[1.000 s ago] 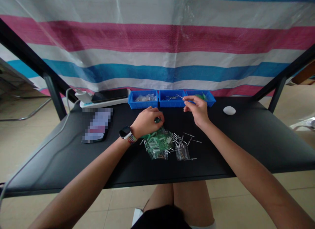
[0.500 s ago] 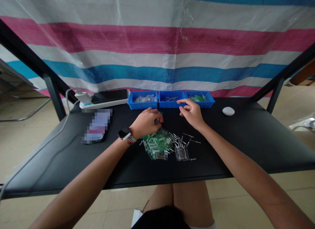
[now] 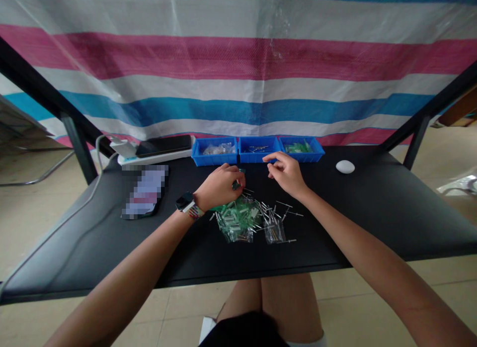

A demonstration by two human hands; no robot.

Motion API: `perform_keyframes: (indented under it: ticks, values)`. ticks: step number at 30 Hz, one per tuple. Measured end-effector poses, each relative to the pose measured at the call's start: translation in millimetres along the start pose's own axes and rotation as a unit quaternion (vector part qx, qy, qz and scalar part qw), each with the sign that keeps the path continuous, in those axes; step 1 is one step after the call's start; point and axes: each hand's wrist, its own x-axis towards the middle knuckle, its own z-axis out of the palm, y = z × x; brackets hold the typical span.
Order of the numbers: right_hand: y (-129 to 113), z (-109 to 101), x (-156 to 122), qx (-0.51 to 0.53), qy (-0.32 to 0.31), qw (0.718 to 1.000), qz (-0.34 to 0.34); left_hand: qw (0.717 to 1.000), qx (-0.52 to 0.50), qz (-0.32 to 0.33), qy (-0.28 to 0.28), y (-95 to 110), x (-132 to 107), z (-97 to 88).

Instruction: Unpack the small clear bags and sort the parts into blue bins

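My left hand [image 3: 221, 187] is closed with curled fingers at the back edge of a pile of green plastic pieces [image 3: 240, 215]. Something small and dark green shows at its fingertips, too hidden to name. My right hand [image 3: 286, 174] hovers in front of the blue bins, index finger stretched out and thumb apart, with nothing visible in it. Between my forearms, silver pop rivets [image 3: 285, 204] lie scattered beside the pile. A small clear bag [image 3: 275, 232] holding thin metal pieces rests among them.
At the back stand a left blue bin [image 3: 214, 160] with clear bags, a middle blue bin [image 3: 253, 158] with rivets and a right blue bin [image 3: 316, 155] with green pieces. A phone [image 3: 147, 193], power strip [image 3: 160, 157], dark phone [image 3: 164, 145] and white mouse [image 3: 345, 167] also lie here.
My right hand has shifted slightly left, and its index finger reaches a little further left. My left hand stays almost in place. The whole view has drifted slightly.
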Motion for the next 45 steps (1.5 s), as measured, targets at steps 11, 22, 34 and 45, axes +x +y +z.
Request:
perform_keyframes:
  ticks: [11, 22, 34, 45]
  values:
    - [-13.0, 5.4, -7.2, 0.101, -0.099, 0.986, 0.088, 0.979, -0.178, 0.022, 0.099, 9.9, 4.4, 1.3]
    - [-17.7, 16.1, -12.4, 0.186, -0.117, 0.969, 0.116, 0.95, -0.266, -0.016, 0.166, 13.4, 4.8, 6.7]
    - [-21.3, 17.2, -15.9, 0.166, -0.082, 0.979, 0.09, 0.944, -0.3, -0.055, 0.122, 12.8, 4.7, 5.8]
    - [-18.9, 14.3, -13.9, 0.183, -0.099, 0.968, 0.144, 0.933, -0.296, -0.06, 0.197, 13.5, 5.6, 7.1]
